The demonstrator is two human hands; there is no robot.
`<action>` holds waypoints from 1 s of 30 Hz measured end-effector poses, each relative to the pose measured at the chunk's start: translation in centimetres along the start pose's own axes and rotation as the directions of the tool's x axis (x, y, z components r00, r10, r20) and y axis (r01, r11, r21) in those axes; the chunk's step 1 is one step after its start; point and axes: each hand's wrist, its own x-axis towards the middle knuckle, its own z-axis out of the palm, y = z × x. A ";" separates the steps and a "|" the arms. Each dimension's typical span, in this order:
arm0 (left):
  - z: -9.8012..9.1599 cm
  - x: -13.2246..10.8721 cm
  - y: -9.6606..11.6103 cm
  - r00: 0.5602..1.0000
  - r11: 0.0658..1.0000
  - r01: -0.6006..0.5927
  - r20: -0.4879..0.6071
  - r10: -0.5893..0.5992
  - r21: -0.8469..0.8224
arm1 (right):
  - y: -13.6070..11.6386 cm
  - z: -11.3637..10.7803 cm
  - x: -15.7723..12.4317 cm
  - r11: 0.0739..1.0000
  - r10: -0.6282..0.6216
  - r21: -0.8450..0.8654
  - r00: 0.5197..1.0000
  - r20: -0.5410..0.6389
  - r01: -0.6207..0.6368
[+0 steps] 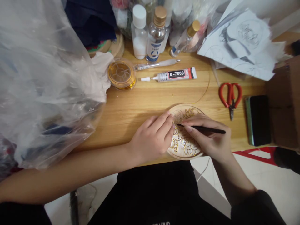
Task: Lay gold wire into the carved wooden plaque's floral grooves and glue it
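A round wooden disc (179,153) with gold wire outlines of flowers lies at the table's front edge. My left hand (153,137) rests on its left side, fingers together and fingertips on the disc; whether they pinch anything is too small to tell. My right hand (211,136) holds black tweezers (208,129) over the disc, their tip pointing left near my left fingertips. A thin gold wire (206,90) curves over the table behind the disc.
Behind the disc lie a glue tube (177,75), a pen (159,64) and a wire spool (122,74). Bottles (156,39) stand at the back. Red-handled pliers (231,97), a phone (259,120) and paper sketches (243,40) are right. A plastic bag (47,78) covers the left.
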 end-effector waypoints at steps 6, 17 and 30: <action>0.0 0.0 0.0 1.000 1.000 0.003 -0.004 -0.003 0.012 | -0.2 -0.3 0.2 0.997 0.072 0.006 0.997 0.038 -0.072; 0.0 0.0 -0.1 1.000 1.000 -0.007 0.004 0.007 -0.009 | -0.6 -0.9 0.7 0.990 0.132 0.035 0.988 0.083 -0.135; 0.0 0.1 0.0 1.000 1.000 0.001 -0.001 -0.001 0.005 | -0.1 -0.7 0.6 0.997 -0.057 -0.050 0.995 0.080 0.062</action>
